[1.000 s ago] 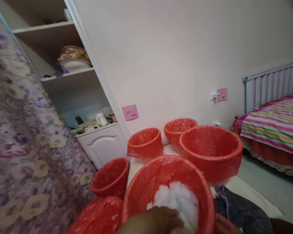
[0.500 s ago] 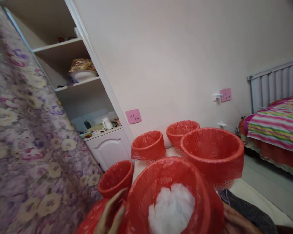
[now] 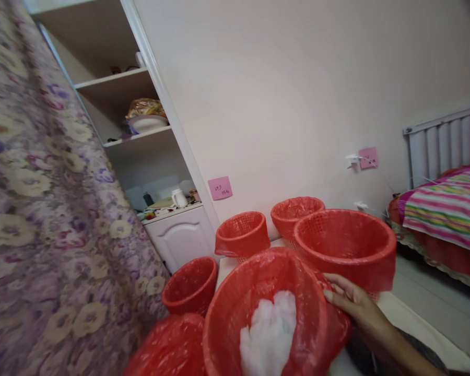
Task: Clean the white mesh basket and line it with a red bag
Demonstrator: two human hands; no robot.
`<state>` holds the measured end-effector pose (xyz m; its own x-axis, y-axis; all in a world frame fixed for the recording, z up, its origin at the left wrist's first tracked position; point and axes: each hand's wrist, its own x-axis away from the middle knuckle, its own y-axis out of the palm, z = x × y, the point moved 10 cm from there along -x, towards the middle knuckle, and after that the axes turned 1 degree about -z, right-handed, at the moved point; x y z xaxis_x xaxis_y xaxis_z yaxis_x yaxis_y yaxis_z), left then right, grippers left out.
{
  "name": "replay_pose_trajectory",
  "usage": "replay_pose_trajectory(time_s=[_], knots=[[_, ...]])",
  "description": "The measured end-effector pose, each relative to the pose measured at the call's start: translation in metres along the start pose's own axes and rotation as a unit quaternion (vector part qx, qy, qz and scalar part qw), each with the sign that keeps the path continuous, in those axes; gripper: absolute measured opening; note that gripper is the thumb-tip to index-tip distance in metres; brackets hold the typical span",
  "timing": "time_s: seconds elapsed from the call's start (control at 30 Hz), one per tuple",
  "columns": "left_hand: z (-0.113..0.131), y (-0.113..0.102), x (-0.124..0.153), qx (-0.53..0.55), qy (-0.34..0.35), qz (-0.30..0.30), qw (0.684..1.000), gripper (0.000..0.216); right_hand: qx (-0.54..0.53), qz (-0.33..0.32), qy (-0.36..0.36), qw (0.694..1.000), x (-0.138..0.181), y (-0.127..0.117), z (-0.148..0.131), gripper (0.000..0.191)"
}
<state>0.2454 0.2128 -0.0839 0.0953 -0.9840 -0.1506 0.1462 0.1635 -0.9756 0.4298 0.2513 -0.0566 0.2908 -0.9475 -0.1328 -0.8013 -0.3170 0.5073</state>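
A red bag-lined basket (image 3: pixel 235 308) sits closest to me, tipped a little, with a wad of white fluffy stuffing (image 3: pixel 269 334) inside. My right hand (image 3: pixel 350 300) rests on its right rim, fingers pressing the red plastic liner. My left hand is out of view. Right behind it stands a large red lined basket (image 3: pixel 347 248).
More red lined baskets stand around: two at the back (image 3: pixel 242 234) (image 3: pixel 293 211), one lower left (image 3: pixel 190 284), and a red bag (image 3: pixel 164 347) at the bottom. A floral curtain (image 3: pixel 43 209) fills the left, a white cabinet (image 3: pixel 180 235) stands behind, a striped bed (image 3: pixel 446 209) lies right.
My left hand has left the stuffing and dropped out of view. My right hand has come up onto the basket's right rim, and the basket is tilted.
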Motion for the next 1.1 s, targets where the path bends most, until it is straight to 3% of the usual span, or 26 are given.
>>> replay_pose_trajectory(time_s=[0.07,0.17,0.3,0.37,0.5,0.6,0.77,0.87,0.97,1.1], knots=[[-0.006,-0.004,0.004,-0.028,-0.012,0.039,0.999,0.054,0.068,0.035,-0.014,0.997,-0.008,-0.011,-0.005,0.045],[-0.010,0.010,0.004,-0.004,-0.006,0.026,1.000,0.052,0.176,0.066,-0.034,0.982,-0.013,-0.022,-0.017,0.047],[-0.017,0.028,0.003,0.023,-0.006,-0.002,1.000,0.055,0.300,0.057,-0.113,0.945,-0.013,-0.010,-0.048,0.029],[-0.020,0.029,0.002,0.009,-0.002,0.013,1.000,0.060,0.268,0.038,-0.105,0.957,-0.016,-0.001,-0.051,0.025],[-0.031,0.033,0.002,0.004,-0.042,0.022,0.999,0.064,0.071,0.012,-0.035,0.997,-0.022,0.006,-0.037,0.030],[-0.037,0.039,0.007,0.070,-0.064,-0.005,0.995,0.064,0.113,-0.012,-0.013,0.993,-0.017,0.010,-0.030,0.037],[-0.027,0.011,0.017,0.197,-0.002,0.075,0.978,0.048,0.291,-0.113,0.002,0.950,0.010,0.027,-0.024,0.042],[-0.017,-0.010,0.024,0.220,0.005,0.102,0.970,0.041,0.349,-0.118,-0.007,0.930,0.023,0.024,-0.026,0.034],[-0.013,-0.023,0.030,0.237,-0.037,0.111,0.965,0.037,0.327,-0.095,-0.009,0.940,0.026,0.014,-0.025,0.033],[-0.014,-0.027,0.038,0.246,-0.070,0.141,0.956,0.040,0.209,-0.030,0.011,0.978,0.028,0.001,-0.018,0.036]])
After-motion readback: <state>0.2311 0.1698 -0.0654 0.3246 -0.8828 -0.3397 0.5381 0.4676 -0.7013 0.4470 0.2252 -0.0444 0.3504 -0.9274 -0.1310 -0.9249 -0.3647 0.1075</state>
